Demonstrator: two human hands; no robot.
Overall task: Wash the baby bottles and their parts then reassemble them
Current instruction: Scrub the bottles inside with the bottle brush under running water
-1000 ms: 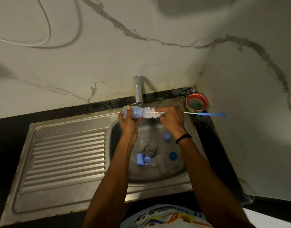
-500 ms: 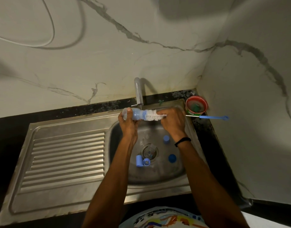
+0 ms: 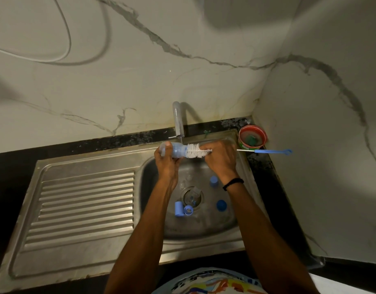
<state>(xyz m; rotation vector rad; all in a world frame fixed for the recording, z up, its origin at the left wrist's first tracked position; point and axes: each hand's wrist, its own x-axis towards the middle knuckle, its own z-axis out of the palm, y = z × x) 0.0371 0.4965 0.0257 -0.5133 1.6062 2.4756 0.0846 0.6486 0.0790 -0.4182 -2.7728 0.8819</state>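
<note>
Steel sink (image 3: 87,262), marble wall (image 3: 140,81) behind.
My left hand (image 3: 168,164) grips the bottle (image 3: 176,150), right hand (image 3: 222,160) grips the brush (image 3: 194,151).

I'm looking into a home kitchen: a steel sink (image 3: 204,245) with a ribbed drainboard (image 3: 85,209) at 9 o'clock and a tap (image 3: 178,122) at 12. It is set in a dark stone tabletop (image 3: 119,141) against marble-veined walls (image 3: 182,60). A red tub (image 3: 252,137) holding a green scrubber sits at 2.
</note>
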